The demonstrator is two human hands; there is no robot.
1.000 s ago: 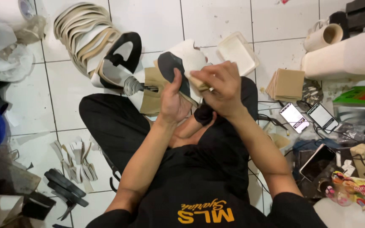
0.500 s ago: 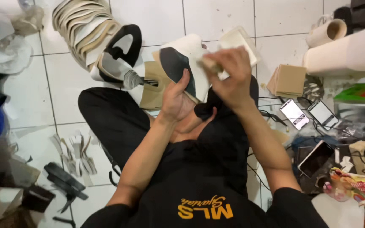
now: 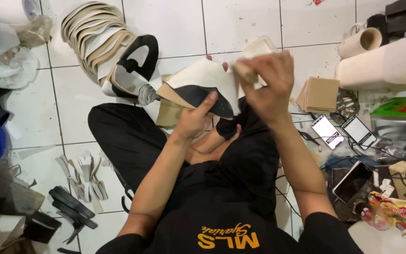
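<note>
Above the lap of a seated person in black clothing, over white floor tiles (image 3: 240, 23): one flat shoe-upper piece, cream on one face and black on the other (image 3: 203, 87), held up at chest height, apparently so both faces can be reached. Left hand (image 3: 192, 120): fingers closed on the piece's lower edge, thumb pressed across the black face, steadying it. Right hand (image 3: 266, 82): fingers curled tight around a small pale block, possibly a sponge or eraser (image 3: 254, 56), set against the piece's upper right edge; exact contact cannot be told. Behind the piece: a black-and-white shoe upper (image 3: 132, 70) lying on the tiles, beside a fanned stack of beige insoles (image 3: 90, 35), probably kept within arm's reach. At right: a stack of square tan cardboard pieces (image 3: 319, 94); two smartphones with lit screens (image 3: 341, 131) lying side by side; a cream roll of material (image 3: 386, 63); a flat green package with a red patch (image 3: 402, 107). Lower right: a crumpled yellow-and-red printed wrapper (image 3: 402, 211). Lower left: small pale cut strips (image 3: 83, 176) and black strips (image 3: 69, 207), scattered on the floor.
</note>
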